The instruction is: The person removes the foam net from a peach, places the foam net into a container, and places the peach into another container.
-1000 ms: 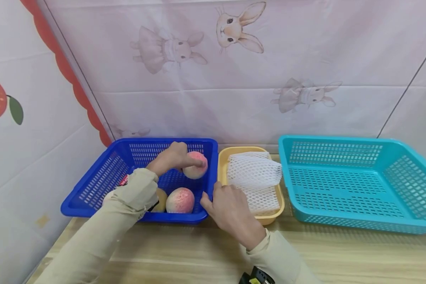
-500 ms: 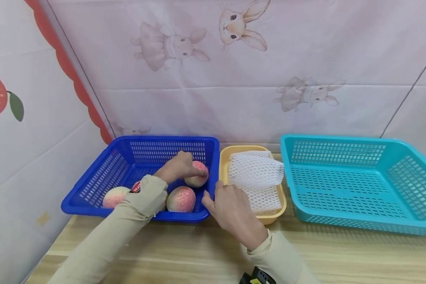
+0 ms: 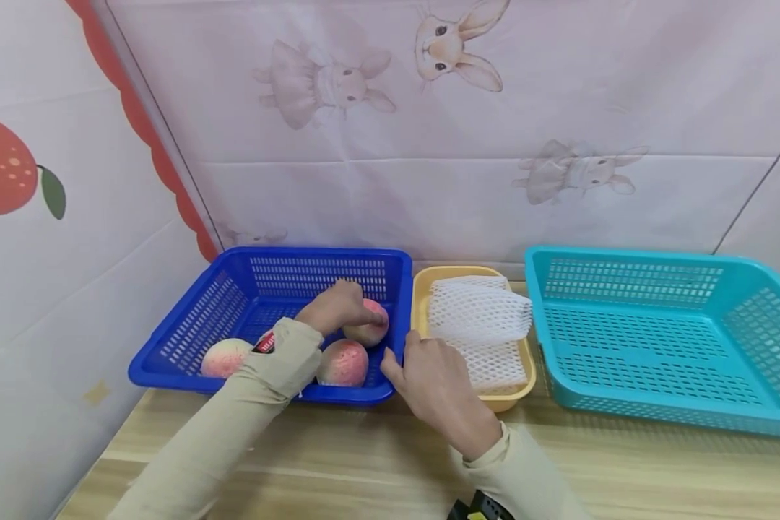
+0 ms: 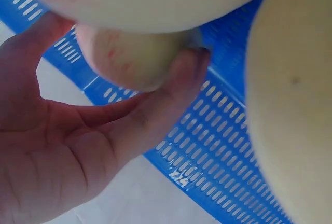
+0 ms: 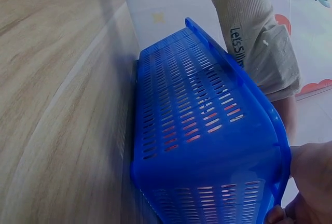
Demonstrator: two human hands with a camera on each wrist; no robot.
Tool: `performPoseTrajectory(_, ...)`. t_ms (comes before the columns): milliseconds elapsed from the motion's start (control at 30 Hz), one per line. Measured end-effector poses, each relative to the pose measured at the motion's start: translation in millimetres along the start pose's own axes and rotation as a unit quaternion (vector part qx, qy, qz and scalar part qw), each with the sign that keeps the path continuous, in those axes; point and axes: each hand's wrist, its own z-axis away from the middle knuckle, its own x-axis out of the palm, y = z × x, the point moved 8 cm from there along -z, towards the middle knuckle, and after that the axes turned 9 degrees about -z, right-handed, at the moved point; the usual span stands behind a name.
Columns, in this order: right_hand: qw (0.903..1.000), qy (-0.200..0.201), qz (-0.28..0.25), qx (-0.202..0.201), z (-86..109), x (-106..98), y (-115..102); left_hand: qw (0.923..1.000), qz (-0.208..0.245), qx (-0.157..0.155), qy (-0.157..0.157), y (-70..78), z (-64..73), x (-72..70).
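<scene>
In the head view my left hand (image 3: pixel 338 309) reaches into the blue plastic basket (image 3: pixel 312 253) and grips a pink and cream peach (image 3: pixel 367 334) near its right wall. From the left wrist view, thumb and fingers curl round this peach (image 4: pixel 122 60), while two larger pale round shapes in front hide part of it. Just in front of the held peach lies another peach (image 3: pixel 343 363); a third peach (image 3: pixel 223 358) is at the front left, partly behind the sleeve. My right hand (image 3: pixel 438 383) holds the basket's front right corner, fingers at the rim in the right wrist view.
Right beside the blue basket stands a yellow tray (image 3: pixel 421 296) with white foam net sleeves (image 3: pixel 477 314) in it. Farther right is a turquoise basket (image 3: pixel 643 253). All stand on a wooden table (image 3: pixel 338 462) against a wall (image 3: pixel 390 195) printed with rabbits.
My left hand has lowered the peach and brought it toward the front of the blue basket. The right hand stays at the basket's corner. The head view has turned slightly left.
</scene>
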Motion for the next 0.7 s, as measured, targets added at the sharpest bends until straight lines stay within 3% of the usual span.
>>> performPoseTrajectory(167,0.9999,0.011,0.004,-0.003,0.6,-1,1,0.9988,-0.01,-0.033,-0.035,-2.6,8.1,-3.5)
performPoseTrajectory(300,0.9998,0.018,0.001,-0.01,0.8,0,-1,0.998,-0.018,-0.042,-0.044,-5.0,11.4,-2.9)
performPoseTrajectory(533,0.9995,0.026,0.004,-0.017,1.7,1,-3,0.9972,-0.045,-0.049,-0.034,-5.9,8.4,3.9)
performPoseTrajectory(700,0.9996,0.027,0.004,-0.008,0.8,-1,0,0.998,-0.04,-0.04,-0.028,-2.2,4.3,3.7)
